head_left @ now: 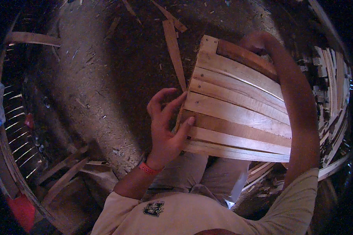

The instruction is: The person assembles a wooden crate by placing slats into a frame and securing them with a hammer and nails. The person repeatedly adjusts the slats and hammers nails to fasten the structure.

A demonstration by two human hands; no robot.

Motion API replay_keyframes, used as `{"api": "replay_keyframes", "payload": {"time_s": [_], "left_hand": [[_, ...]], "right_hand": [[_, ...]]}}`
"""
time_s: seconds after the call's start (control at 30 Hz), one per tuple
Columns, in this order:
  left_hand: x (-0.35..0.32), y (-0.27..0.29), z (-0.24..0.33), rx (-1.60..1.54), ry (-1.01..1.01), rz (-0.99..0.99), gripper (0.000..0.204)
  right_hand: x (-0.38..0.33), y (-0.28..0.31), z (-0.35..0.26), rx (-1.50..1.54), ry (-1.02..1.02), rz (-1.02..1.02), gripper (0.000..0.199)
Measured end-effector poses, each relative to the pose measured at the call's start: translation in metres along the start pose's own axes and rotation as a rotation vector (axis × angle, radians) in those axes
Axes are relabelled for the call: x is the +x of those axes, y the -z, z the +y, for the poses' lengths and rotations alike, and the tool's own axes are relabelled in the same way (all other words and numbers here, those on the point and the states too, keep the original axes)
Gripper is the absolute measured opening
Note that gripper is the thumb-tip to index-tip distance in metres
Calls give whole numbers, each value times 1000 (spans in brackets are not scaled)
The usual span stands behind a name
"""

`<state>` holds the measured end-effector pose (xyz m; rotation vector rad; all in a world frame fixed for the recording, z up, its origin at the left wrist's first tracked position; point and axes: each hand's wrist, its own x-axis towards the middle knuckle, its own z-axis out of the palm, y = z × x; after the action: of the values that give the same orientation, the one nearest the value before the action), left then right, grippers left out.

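A slatted wooden panel [231,105] is tilted above my lap. Its pale slats run side by side, with dark nail heads along the left end. Whether it is flat or the side of a crate, I cannot tell. My left hand [166,123] grips its left edge, thumb on the slats and fingers at the edge. A darker reddish-brown slat [245,58] lies along the far side. Beside that slat, my right hand [259,42] is curled closed at the panel's far edge, its fingers in shadow and partly hidden. My right forearm crosses over the panel's right end.
Long wood strips [172,47] lie on the debris-strewn dirt floor [84,78] ahead. Stacked wooden slats [333,86] stand at the right. Loose boards [66,172] lie at the lower left, near a red object [21,211]. A slatted barrier [23,141] lines the left side.
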<state>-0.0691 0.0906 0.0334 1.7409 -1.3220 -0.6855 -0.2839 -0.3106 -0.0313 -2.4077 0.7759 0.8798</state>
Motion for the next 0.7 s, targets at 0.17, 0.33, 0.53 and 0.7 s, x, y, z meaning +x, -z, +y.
{"api": "replay_keyframes", "payload": {"time_s": [0.17,0.33,0.53,0.7], "left_hand": [[1,0,5,-13,45,18,51],[1,-1,2,-19,-6,15,49],[2,-2,-1,-73,-95,31,53],[2,-3,2,-34,-89,30,47]], "right_hand": [[8,-2,-1,131,2,-57,43],[9,-1,-1,150,-20,-74,42],[9,-4,-3,157,-40,-83,41],[6,-4,-7,140,-56,-73,40]]}}
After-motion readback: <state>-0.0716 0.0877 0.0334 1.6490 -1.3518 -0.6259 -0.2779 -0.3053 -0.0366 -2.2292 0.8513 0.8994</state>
